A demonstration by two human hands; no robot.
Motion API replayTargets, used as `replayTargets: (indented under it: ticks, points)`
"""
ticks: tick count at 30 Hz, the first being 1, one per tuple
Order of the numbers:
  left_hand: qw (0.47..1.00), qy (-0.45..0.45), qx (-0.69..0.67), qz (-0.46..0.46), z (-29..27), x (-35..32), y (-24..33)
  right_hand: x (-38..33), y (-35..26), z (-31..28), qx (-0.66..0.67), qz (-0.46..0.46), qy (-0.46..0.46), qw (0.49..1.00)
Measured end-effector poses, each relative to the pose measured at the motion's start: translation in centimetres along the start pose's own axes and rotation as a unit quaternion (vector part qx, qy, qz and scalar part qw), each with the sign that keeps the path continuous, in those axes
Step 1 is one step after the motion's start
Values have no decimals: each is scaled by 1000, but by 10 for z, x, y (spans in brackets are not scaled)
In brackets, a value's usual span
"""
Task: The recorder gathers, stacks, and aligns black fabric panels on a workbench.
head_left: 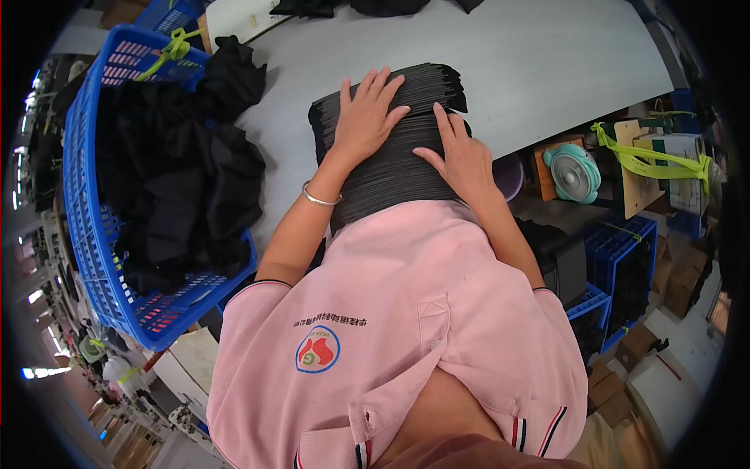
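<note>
A long, thick row of thin black fabric pieces (pixel 383 180) lies on the grey-white table (pixel 539 70), its layered edges facing up. The near end of the row reaches my pink shirt. My left hand (pixel 364 121) rests flat across the far part of it, fingers spread, with a bangle on the wrist. On the right side of the row is my right hand (pixel 464 160), its fingers stretched out over the edge and the thumb held apart. A small gap or fold shows in the layers near my right fingertips.
Left of the table stands a blue plastic basket (pixel 87 195) heaped with black cloth (pixel 168 172), some spilling over its rim. To the right are a teal fan (pixel 573 173), a purple container (pixel 508 177) and blue crates (pixel 617 262). More black cloth (pixel 389 5) lies at the table's far side.
</note>
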State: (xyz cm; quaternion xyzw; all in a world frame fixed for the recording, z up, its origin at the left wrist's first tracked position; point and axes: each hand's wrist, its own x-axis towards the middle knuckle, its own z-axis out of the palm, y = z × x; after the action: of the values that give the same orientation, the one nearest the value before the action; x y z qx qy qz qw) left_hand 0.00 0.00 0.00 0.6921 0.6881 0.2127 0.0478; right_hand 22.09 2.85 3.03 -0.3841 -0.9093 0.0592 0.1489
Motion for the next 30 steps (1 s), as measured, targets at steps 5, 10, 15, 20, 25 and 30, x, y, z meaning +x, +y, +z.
replayTargets:
  ticks: [5,10,15,20,25,30]
  points:
    - [1000,1,11,0,-3,2,-4,8,-3,8,-22,7,1,1000]
    - [1000,3,14,-6,-2,3,-2,2,2,14,-6,-14,32,999]
    - [1000,-6,6,-4,-5,3,0,6,5,10,15,-17,46,999]
    - [1000,0,1,-5,-5,3,2,7,6,10,3,-10,25,1000]
    - [1000,-2,-3,-13,-3,3,1,2,5,14,-36,-16,22,999]
    - [1000,-2,-15,-13,-4,3,3,-1,8,21,-49,-24,44,998]
